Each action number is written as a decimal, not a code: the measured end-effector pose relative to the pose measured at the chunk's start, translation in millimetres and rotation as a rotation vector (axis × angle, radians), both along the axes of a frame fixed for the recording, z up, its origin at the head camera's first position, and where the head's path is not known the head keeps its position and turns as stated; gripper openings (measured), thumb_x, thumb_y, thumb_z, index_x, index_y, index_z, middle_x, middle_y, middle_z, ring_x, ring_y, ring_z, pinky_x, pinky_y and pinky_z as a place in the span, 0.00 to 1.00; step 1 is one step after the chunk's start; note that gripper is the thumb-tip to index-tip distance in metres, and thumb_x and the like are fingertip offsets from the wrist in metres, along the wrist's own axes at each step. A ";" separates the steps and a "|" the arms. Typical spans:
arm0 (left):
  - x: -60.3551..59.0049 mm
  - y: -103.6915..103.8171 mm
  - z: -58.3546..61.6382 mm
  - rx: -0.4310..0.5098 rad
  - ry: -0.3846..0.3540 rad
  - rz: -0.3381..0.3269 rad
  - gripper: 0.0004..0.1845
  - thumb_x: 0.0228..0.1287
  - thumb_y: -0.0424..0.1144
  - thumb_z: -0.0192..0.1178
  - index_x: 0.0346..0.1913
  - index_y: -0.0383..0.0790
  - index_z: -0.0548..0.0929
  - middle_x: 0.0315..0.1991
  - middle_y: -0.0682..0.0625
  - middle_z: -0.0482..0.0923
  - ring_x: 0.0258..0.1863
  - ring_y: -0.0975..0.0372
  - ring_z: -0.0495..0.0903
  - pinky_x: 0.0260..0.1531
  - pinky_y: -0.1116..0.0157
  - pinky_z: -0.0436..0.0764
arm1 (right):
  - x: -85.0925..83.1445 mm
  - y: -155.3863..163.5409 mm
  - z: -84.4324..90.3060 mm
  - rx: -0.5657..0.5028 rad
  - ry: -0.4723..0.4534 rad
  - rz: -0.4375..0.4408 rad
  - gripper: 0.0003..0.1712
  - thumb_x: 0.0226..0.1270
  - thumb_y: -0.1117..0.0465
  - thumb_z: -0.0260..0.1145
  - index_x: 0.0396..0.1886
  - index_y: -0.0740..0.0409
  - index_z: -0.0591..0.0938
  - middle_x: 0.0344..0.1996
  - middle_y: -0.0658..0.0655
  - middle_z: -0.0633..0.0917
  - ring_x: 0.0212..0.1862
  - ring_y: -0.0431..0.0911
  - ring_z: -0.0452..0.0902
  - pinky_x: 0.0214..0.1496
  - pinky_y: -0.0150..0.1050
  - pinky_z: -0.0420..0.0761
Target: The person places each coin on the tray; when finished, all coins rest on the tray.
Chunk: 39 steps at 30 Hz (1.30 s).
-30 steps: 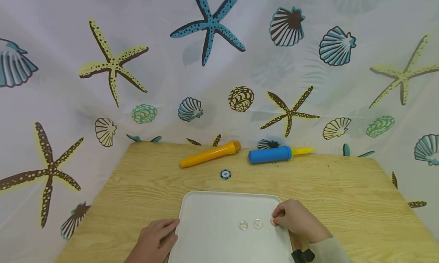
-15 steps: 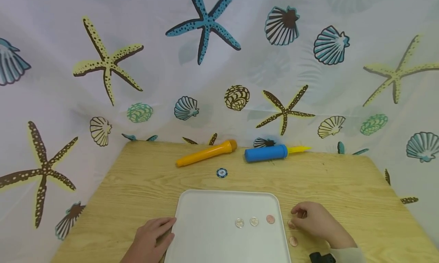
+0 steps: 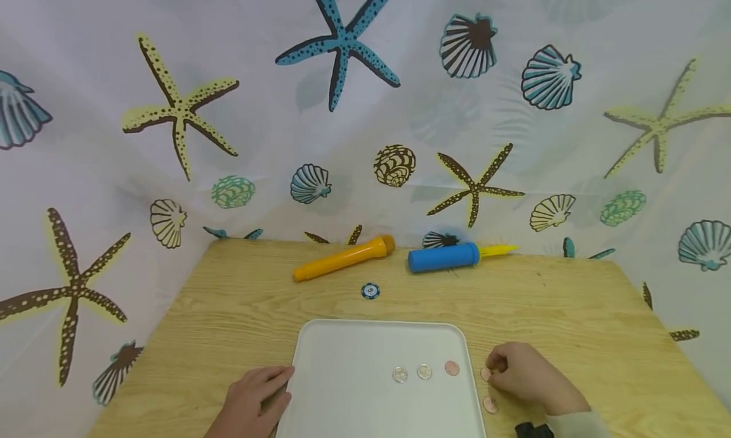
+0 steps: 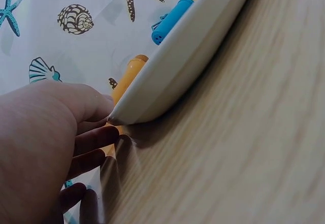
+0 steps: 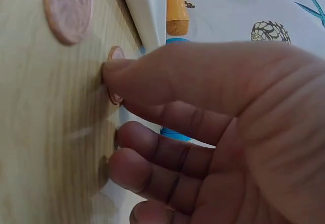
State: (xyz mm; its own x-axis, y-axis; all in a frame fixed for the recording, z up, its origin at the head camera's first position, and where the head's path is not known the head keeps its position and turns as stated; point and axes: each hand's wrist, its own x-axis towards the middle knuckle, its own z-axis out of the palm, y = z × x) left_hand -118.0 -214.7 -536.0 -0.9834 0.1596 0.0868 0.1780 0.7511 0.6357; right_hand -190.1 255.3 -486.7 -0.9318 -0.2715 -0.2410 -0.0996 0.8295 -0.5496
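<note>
**A:** Starting at the left: your left hand [image 3: 254, 401] lies flat on the bench [image 3: 228, 311], fingers relaxed and grasping nothing, fingertips [image 4: 96, 137] right against the near left corner of the white tray [image 3: 342, 349].

**B:** And the left wrist view shows that rim [image 4: 172, 66] lifted a touch over the wood, with your fingers beside it.

**A:** On to the tray: two silvery coins [image 3: 400, 374] side by side, then a copper coin [image 3: 452, 368] just to their right, all three lying flat near the right edge.

**B:** Now your right hand [image 3: 522, 378], off the tray on the bare bench. What's the grip doing?

**A:** Fingers curled, thumb and fingertip pinching a copper coin on the wood [image 3: 486, 374], just beside the tray's right rim. The right wrist view shows that coin [image 5: 115, 76] on edge between your fingertips.

**B:** Another loose copper coin [image 3: 490, 404] lies flat just nearer you, beside that hand.

**A:** Far side of the bench: an orange cylinder [image 3: 342, 259], a blue poker chip [image 3: 370, 291] in front of it, and a blue pump with a yellow tip [image 3: 451, 256] to the right.
</note>
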 end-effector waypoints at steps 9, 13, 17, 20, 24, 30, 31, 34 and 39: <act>1.0 2.7 3.2 0.012 0.045 -0.015 0.21 0.72 0.43 0.62 0.64 0.40 0.81 0.60 0.50 0.79 0.61 0.49 0.75 0.58 0.32 0.65 | 2.8 -8.7 6.5 -0.019 -0.053 -0.008 0.08 0.56 0.64 0.72 0.28 0.56 0.78 0.22 0.51 0.77 0.25 0.45 0.69 0.27 0.37 0.69; 1.8 2.2 2.7 0.009 0.053 -0.025 0.21 0.73 0.43 0.61 0.64 0.39 0.82 0.60 0.49 0.80 0.60 0.48 0.75 0.57 0.33 0.66 | 5.3 -8.9 5.5 -0.009 -0.049 -0.013 0.09 0.60 0.61 0.72 0.28 0.55 0.78 0.22 0.51 0.77 0.25 0.45 0.70 0.27 0.37 0.69; 2.0 1.6 -0.2 -0.003 0.079 -0.027 0.20 0.72 0.42 0.62 0.63 0.39 0.83 0.59 0.49 0.81 0.59 0.48 0.76 0.56 0.34 0.69 | 6.0 -10.7 5.5 -0.009 -0.039 -0.016 0.09 0.58 0.61 0.72 0.26 0.55 0.78 0.20 0.50 0.78 0.23 0.44 0.69 0.25 0.37 0.68; 2.4 1.3 -1.1 -0.005 0.088 -0.022 0.20 0.71 0.41 0.63 0.63 0.39 0.83 0.58 0.50 0.81 0.58 0.49 0.77 0.56 0.35 0.69 | 4.9 -14.0 5.0 0.002 -0.027 0.003 0.08 0.53 0.63 0.70 0.22 0.55 0.78 0.15 0.48 0.78 0.19 0.42 0.67 0.22 0.35 0.65; 3.0 0.7 0.6 0.003 0.063 -0.010 0.20 0.72 0.42 0.62 0.63 0.40 0.83 0.59 0.49 0.81 0.59 0.48 0.76 0.57 0.34 0.68 | 2.4 -18.7 3.1 0.006 -0.034 0.047 0.07 0.47 0.65 0.67 0.18 0.55 0.77 0.08 0.46 0.77 0.14 0.40 0.63 0.19 0.33 0.60; 1.6 0.6 2.6 0.000 -0.011 0.001 0.21 0.73 0.45 0.60 0.64 0.41 0.82 0.60 0.49 0.80 0.62 0.47 0.74 0.58 0.34 0.66 | 1.5 -21.5 4.0 0.026 -0.070 0.051 0.06 0.45 0.67 0.67 0.19 0.57 0.77 0.07 0.48 0.76 0.14 0.41 0.64 0.21 0.34 0.61; 1.5 0.7 2.9 -0.001 -0.020 0.003 0.21 0.73 0.45 0.60 0.64 0.41 0.82 0.60 0.49 0.80 0.62 0.47 0.74 0.58 0.34 0.66 | 1.9 -21.5 4.3 0.026 -0.078 0.047 0.06 0.45 0.67 0.67 0.20 0.57 0.77 0.08 0.49 0.76 0.14 0.41 0.65 0.21 0.34 0.62; 1.8 1.1 4.0 0.006 -0.028 0.002 0.21 0.72 0.45 0.61 0.64 0.41 0.82 0.60 0.49 0.80 0.62 0.46 0.74 0.59 0.34 0.66 | 2.9 -21.9 4.9 0.026 -0.092 0.038 0.06 0.45 0.68 0.67 0.20 0.58 0.77 0.08 0.50 0.77 0.14 0.42 0.64 0.21 0.34 0.62; 1.5 1.1 5.6 0.002 -0.012 0.002 0.21 0.72 0.46 0.61 0.63 0.41 0.83 0.59 0.49 0.80 0.61 0.47 0.75 0.58 0.34 0.66 | 3.0 -21.0 6.6 0.009 -0.079 0.036 0.05 0.43 0.67 0.66 0.19 0.58 0.76 0.08 0.49 0.77 0.14 0.41 0.64 0.21 0.34 0.61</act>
State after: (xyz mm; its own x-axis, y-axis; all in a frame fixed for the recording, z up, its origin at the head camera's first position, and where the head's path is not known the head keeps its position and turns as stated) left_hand -116.5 -213.7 -530.4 -0.9846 0.1576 0.0757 0.1692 0.7503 0.6391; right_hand -187.1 234.3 -480.0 -0.8994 -0.3016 -0.3163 -0.0855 0.8312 -0.5494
